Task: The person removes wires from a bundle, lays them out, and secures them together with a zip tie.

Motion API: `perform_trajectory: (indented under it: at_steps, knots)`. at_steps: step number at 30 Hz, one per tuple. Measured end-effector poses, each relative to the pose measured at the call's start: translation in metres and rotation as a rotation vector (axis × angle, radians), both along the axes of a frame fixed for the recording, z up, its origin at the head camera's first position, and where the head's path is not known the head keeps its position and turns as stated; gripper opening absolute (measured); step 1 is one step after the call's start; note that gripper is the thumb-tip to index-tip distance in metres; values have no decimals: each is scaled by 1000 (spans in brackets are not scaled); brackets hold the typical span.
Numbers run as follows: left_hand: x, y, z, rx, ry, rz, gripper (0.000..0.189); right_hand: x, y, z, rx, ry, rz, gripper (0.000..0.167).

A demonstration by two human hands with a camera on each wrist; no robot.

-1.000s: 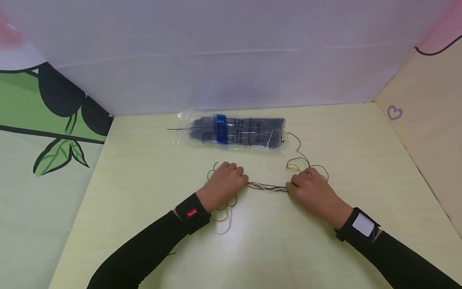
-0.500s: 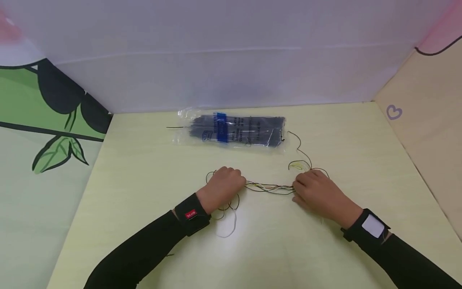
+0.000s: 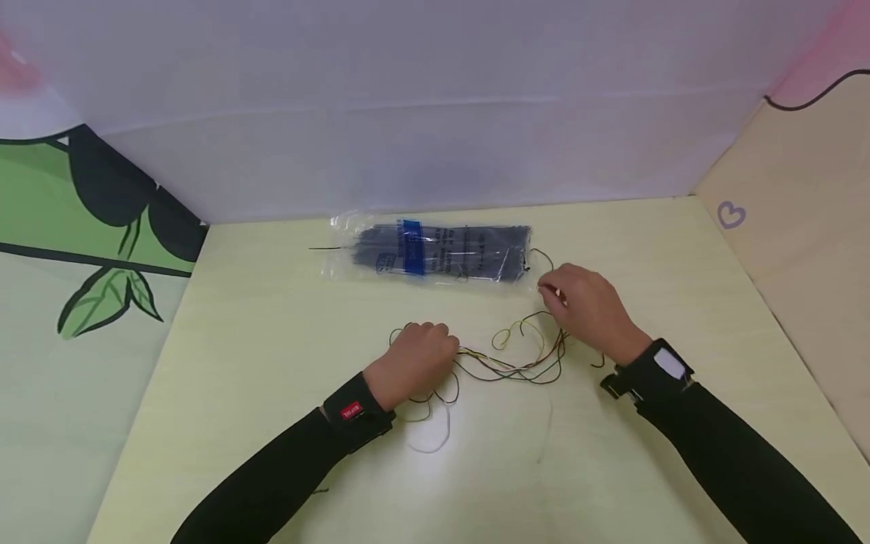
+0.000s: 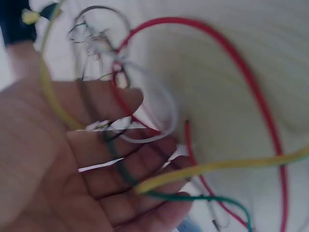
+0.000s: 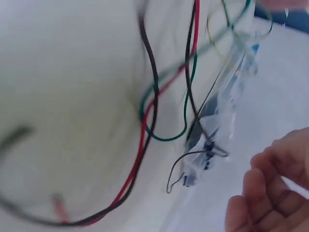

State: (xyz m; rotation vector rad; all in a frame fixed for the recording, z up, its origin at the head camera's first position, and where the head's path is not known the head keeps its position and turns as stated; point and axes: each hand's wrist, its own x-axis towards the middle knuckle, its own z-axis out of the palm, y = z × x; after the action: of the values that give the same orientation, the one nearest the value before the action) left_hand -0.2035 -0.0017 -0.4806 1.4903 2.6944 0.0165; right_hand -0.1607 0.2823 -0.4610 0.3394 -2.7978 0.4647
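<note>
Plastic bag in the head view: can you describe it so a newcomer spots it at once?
Find the pale table and follow it to the lilac wall. Just in front lies a long clear bag of dark strips. Unlike the loose coloured wires nearer the camera, it has a bright blue band across it.

This is a tabletop workspace of unclear kind, its pale table (image 3: 272, 317) bordered by cartoon-decorated walls (image 3: 75, 408).

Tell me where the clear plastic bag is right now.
In the head view, the clear plastic bag lies near the far edge of the table, just left of the right hand and beyond the tangled wires.
</note>
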Motion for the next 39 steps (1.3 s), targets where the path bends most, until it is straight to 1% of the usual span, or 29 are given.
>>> perform_trajectory:
  at_steps: [2, 4, 6, 8, 10, 13, 16, 18, 20, 23, 25, 26, 27, 28, 29, 32, 33, 34, 36, 38, 39]
  knots:
    - [0, -1, 5, -24, -103, 23, 14, -20, 3, -2, -29, -65, -57, 16]
    - [1, -3, 10, -31, -199, 35, 11, -36, 7, -7, -34, -141, -94, 16]
    - [1, -4, 14, -24, -258, 37, 11, -46, 12, -12, -19, -209, -114, 17]
    - [0, -4, 17, -7, -283, 34, 17, -52, 15, -15, 3, -259, -128, 17]
    - [0, -4, 18, 11, -279, 38, 23, -55, 17, -17, 41, -269, -131, 17]
    - [-1, -5, 22, 38, -250, 48, 30, -55, 16, -14, 114, -206, -122, 19]
    - [-3, -6, 26, 77, -202, 42, 34, -48, 16, -8, 166, -122, -127, 21]
    - [-4, -6, 28, 107, -176, 35, 35, -40, 21, -5, 160, -104, -146, 23]
    - [-5, -7, 30, 132, -148, 26, 35, -30, 29, -2, 146, -124, -173, 25]
    - [-6, -9, 31, 165, -100, 22, 35, -18, 42, 1, 121, -185, -208, 25]
    - [-7, -11, 32, 184, -69, 21, 35, -15, 48, 2, 120, -225, -210, 24]
    - [-7, -12, 32, 190, -61, 23, 35, -15, 48, 3, 130, -223, -204, 23]
    - [-7, -13, 32, 195, -53, 23, 34, -16, 48, 3, 149, -202, -191, 23]
    - [-7, -13, 31, 202, -53, 23, 33, -18, 45, 2, 179, -161, -176, 24]
    - [-6, -14, 30, 206, -53, 22, 32, -20, 42, 2, 213, -112, -162, 25]
    - [-5, -14, 26, 201, -48, 16, 30, -30, 25, 1, 303, 75, -105, 27]
    - [-4, -13, 24, 203, -45, 12, 29, -34, 19, 1, 321, 118, -76, 25]
    - [-4, -13, 22, 204, -43, 10, 28, -38, 14, 0, 338, 137, -45, 22]
    - [-3, -13, 21, 197, -31, 10, 27, -46, 6, -1, 370, 111, 19, 16]
    - [-3, -13, 21, 199, -25, 10, 26, -51, 3, -5, 411, 46, 58, 13]
    - [-3, -14, 21, 201, -20, 10, 26, -53, 3, -7, 429, 13, 64, 14]
